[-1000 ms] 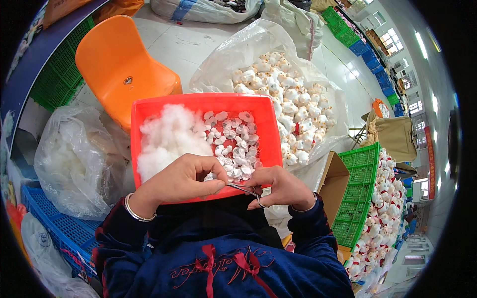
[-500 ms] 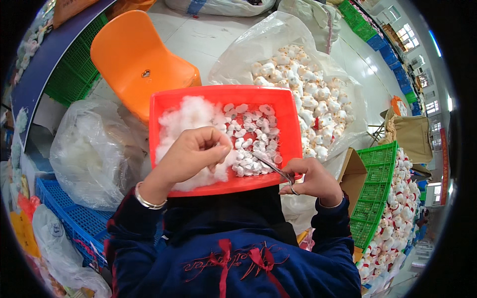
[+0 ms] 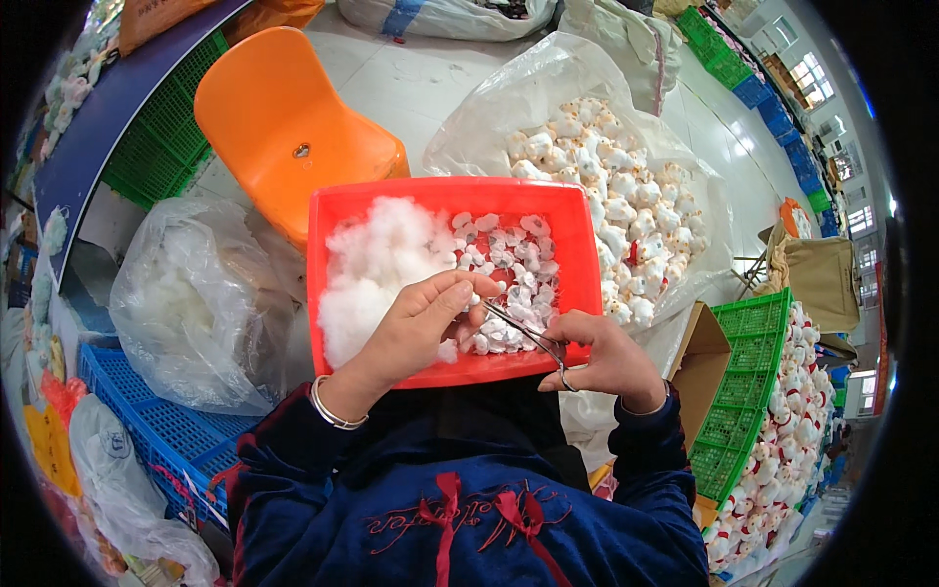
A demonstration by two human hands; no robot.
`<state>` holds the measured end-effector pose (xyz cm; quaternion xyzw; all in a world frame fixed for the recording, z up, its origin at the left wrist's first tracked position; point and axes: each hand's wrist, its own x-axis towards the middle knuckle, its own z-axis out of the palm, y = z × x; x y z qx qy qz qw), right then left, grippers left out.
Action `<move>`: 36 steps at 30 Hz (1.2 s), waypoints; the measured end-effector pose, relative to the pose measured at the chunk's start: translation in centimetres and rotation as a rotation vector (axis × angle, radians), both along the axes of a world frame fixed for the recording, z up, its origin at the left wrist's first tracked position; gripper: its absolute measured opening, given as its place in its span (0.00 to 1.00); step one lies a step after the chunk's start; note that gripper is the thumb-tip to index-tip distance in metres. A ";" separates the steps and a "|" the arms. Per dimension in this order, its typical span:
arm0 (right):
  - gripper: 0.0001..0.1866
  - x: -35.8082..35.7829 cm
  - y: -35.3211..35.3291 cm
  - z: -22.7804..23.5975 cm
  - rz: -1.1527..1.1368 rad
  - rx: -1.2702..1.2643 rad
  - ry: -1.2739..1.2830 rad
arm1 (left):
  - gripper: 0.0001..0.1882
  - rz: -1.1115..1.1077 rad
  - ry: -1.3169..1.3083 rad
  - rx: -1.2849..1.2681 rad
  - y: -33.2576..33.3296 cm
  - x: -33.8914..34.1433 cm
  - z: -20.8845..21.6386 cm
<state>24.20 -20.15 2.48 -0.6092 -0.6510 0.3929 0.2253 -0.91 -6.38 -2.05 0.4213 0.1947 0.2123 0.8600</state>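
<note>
My left hand is closed in a pinch over the red tray, holding a small white fabric piece at the fingertips. My right hand grips metal forceps by their ring handles. The forceps' tips reach up to my left fingertips; whether they touch the piece cannot be made out. Fluffy white stuffing fills the tray's left side. Many small white fabric pieces lie loose on its right side.
Beyond the tray stands an orange chair. A clear bag of white stuffed toys lies far right. Clear plastic bag and blue crate are at left. A green crate borders more toys at right.
My left hand has moved right, to the forceps' tips, and a small white piece now shows at its fingertips. The forceps have shifted slightly left. The whole view has shifted a little.
</note>
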 end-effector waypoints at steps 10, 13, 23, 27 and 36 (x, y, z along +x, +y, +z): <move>0.28 0.1 -0.1 0.4 0.023 -0.019 0.022 | 0.17 -0.045 0.073 0.144 -0.2 0.0 0.6; 0.27 0.1 -0.1 0.5 0.025 0.026 0.023 | 0.17 -0.020 0.052 0.171 -0.4 0.2 0.3; 0.21 0.5 -0.2 1.7 0.029 -0.006 -0.082 | 0.10 -0.064 0.132 0.263 0.0 0.4 1.4; 0.20 0.6 -0.4 2.1 0.046 -0.038 -0.058 | 0.04 -0.166 0.148 0.239 1.3 -0.3 1.6; 0.17 3.5 -2.8 2.9 -0.044 -0.115 -0.084 | 0.04 0.002 0.290 0.396 5.2 -3.8 2.0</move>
